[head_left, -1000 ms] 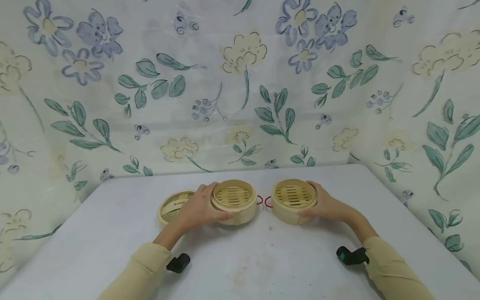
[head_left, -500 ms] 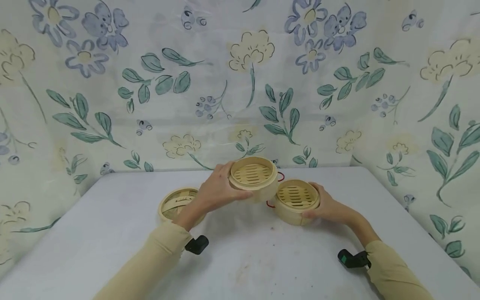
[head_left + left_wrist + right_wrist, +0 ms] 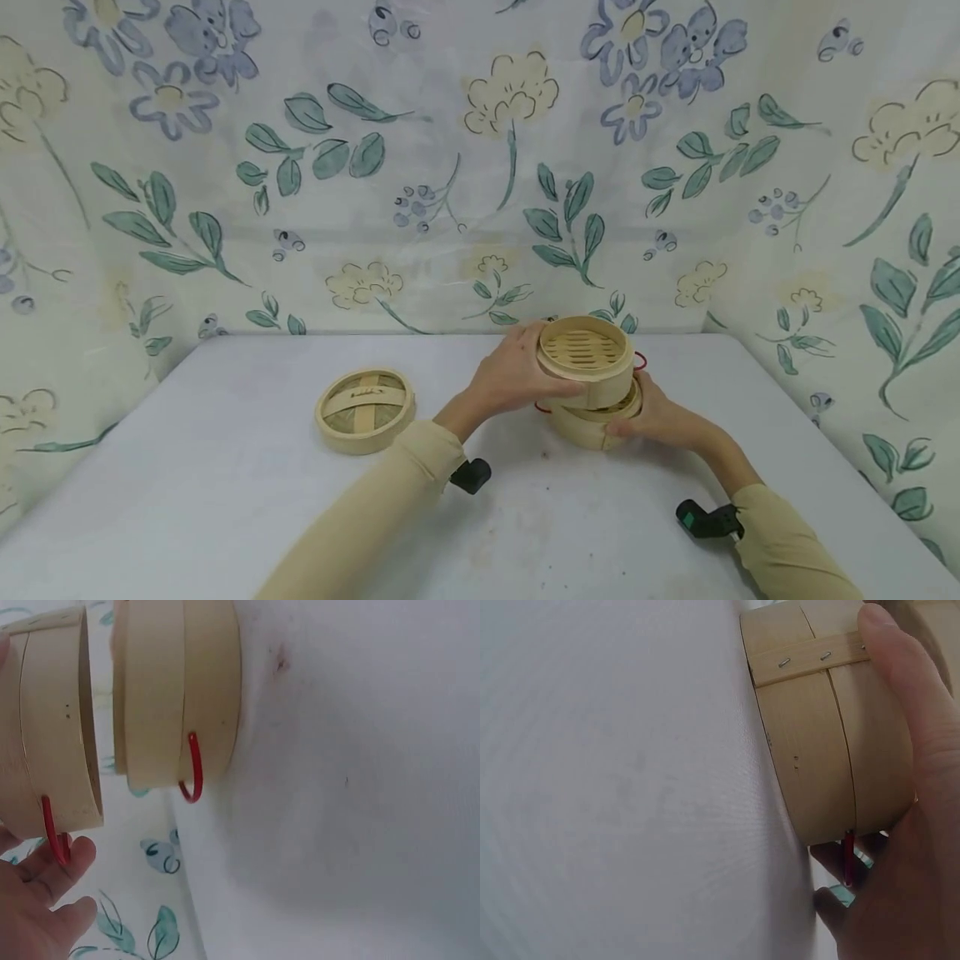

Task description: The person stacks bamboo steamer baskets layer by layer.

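In the head view my left hand (image 3: 513,373) grips a round bamboo steamer basket (image 3: 611,388) with a slatted base and red loops, thumb on its near side. It hangs just above a second bamboo steamer basket (image 3: 581,429), overlapping it. A gap shows between the held basket (image 3: 56,727) and the lower basket (image 3: 157,697) in the left wrist view. My right hand (image 3: 660,417) holds the lower basket on the table, its thumb on the wall. The right wrist view shows that basket's stapled band and a red loop; most of its slats are hidden.
A bamboo steamer lid (image 3: 332,427) with a crossed strap lies on the white table (image 3: 225,467), left of the baskets. Flowered cloth (image 3: 435,192) hangs behind the table's far edge. Black wrist cameras are on both forearms, such as the left camera (image 3: 472,476).
My left hand has lifted its steamer basket off the table and carried it right, over the other basket. The lid is now fully uncovered. My right hand has stayed nearly still.
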